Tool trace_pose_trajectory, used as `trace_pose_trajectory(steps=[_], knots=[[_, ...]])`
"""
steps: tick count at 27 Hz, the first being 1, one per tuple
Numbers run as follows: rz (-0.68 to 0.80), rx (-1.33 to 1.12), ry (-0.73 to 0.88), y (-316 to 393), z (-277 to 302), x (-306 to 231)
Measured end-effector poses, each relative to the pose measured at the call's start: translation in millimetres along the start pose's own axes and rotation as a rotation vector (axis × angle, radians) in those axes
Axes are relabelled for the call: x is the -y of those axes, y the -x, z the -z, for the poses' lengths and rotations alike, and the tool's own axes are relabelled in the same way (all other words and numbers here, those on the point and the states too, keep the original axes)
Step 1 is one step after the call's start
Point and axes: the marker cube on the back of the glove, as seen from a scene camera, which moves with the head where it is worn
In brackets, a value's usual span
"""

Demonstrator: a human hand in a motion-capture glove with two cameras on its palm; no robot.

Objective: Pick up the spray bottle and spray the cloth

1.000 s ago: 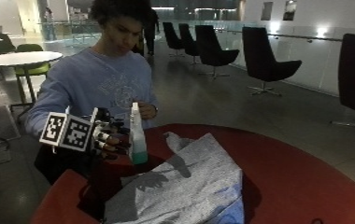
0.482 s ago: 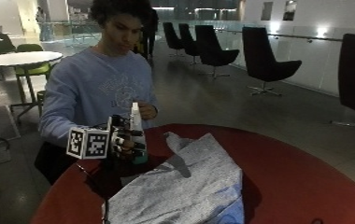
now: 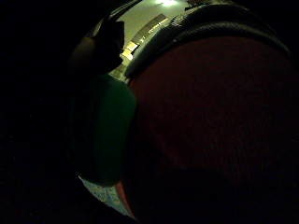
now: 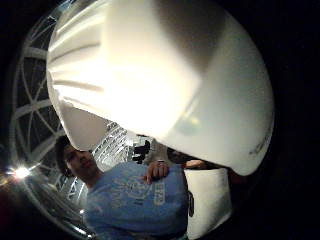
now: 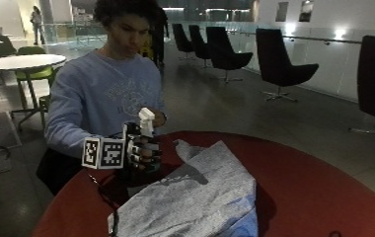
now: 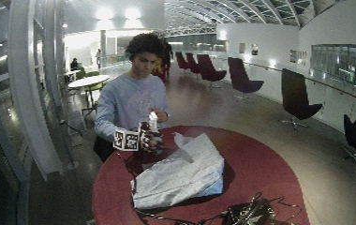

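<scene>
In the outside view my gloved right hand (image 5: 145, 154) grips the spray bottle upright at the near-left side of the round red table (image 5: 306, 182). Its fingers curl round the body, and the white spray head (image 5: 147, 118) sticks up above them. The grey cloth (image 5: 197, 197) lies crumpled on the table just to the right of the hand, apart from the bottle. The white head (image 4: 160, 75) fills the thumb side palm view. The little finger side view shows the green bottle body (image 3: 110, 130) against the red table top (image 3: 210, 116). Whether the bottle's base touches the table is hidden.
The person in a blue sweatshirt (image 5: 108, 98) stands behind the table's far-left edge. A tangle of cables (image 6: 247, 213) lies at the table's near edge. Black chairs (image 5: 280, 64) and a white table (image 5: 20, 61) stand farther back on the floor.
The gloved hand was beside the bottle, with most of the bottle showing. Now its fingers are wrapped round the body, and the bottle's head sits a little higher.
</scene>
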Motion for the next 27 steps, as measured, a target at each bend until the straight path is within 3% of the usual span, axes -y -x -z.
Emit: trace_pose_trajectory(steps=[6,11,27], knots=[[0.025,0.112,-0.024,18,8,14],[0.032,0.065,0.025,44,28,30],[-0.256,0.041,0.344,59,52,67]])
